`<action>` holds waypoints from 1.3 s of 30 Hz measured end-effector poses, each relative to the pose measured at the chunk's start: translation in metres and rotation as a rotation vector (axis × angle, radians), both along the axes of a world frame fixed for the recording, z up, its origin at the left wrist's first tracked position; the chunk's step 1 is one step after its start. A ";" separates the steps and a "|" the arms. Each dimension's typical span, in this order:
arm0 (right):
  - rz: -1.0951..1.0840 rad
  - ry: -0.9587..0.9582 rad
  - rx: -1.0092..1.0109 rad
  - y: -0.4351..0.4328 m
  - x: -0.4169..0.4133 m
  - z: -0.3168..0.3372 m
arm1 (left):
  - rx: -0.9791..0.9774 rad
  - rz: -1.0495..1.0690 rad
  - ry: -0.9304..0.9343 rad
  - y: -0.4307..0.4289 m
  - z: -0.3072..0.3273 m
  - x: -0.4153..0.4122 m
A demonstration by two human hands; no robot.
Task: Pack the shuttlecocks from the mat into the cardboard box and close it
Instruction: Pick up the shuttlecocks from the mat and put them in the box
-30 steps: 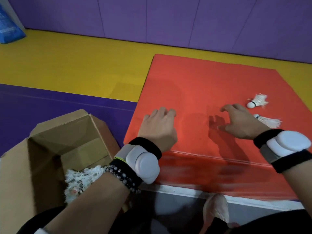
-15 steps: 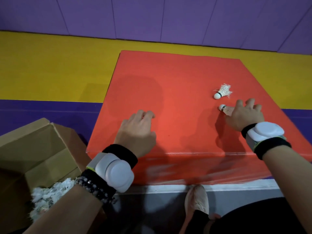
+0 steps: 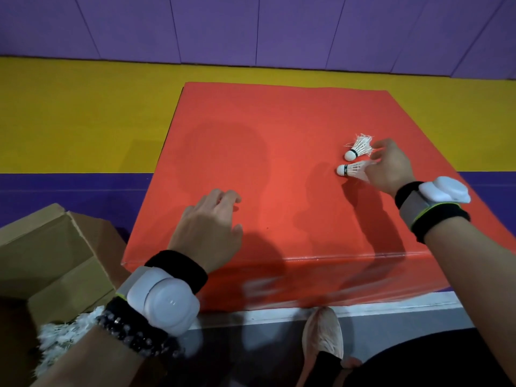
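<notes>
Two shuttlecocks (image 3: 358,148) lie on the red mat (image 3: 279,152), long axes running left-right, cork ends pointing left. Right hand (image 3: 391,169) pinches the nearer one's (image 3: 352,169) feathers, hiding their tips. Left hand (image 3: 208,233) rests loosely spread and empty on the mat. Cardboard box (image 3: 55,255), cropped at the frame's left edge, stands open with white feathers (image 3: 64,331) inside.

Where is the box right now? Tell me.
In the head view the box sits open on the floor at lower left, beside the red mat's near-left corner and partly behind the left forearm, with shuttlecocks inside.
</notes>
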State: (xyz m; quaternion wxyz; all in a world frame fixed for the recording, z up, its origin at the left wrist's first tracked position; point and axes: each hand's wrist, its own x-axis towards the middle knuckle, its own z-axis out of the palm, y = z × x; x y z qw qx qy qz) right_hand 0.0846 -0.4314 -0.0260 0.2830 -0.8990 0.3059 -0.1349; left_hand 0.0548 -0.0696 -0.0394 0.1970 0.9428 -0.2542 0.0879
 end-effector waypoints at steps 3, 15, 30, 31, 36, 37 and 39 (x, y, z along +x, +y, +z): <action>-0.046 -0.016 0.013 -0.008 0.011 -0.009 | 0.014 0.006 0.025 0.000 0.001 0.002; -0.218 0.161 0.315 -0.013 0.050 -0.006 | 0.029 0.062 0.109 0.011 0.005 0.004; 0.035 0.067 0.534 0.021 0.040 -0.002 | -0.001 0.026 0.020 0.018 0.000 0.001; 0.066 0.069 0.463 0.025 0.037 -0.002 | -0.005 0.025 0.005 0.019 0.000 0.001; 0.194 0.147 0.126 0.050 0.028 0.009 | -0.045 0.040 -0.011 0.022 0.002 -0.001; 0.218 0.159 0.081 0.056 0.027 0.012 | -0.046 0.044 0.004 0.023 0.004 -0.001; 0.265 0.186 0.005 0.067 0.024 0.017 | -0.042 0.055 0.055 0.024 0.006 -0.001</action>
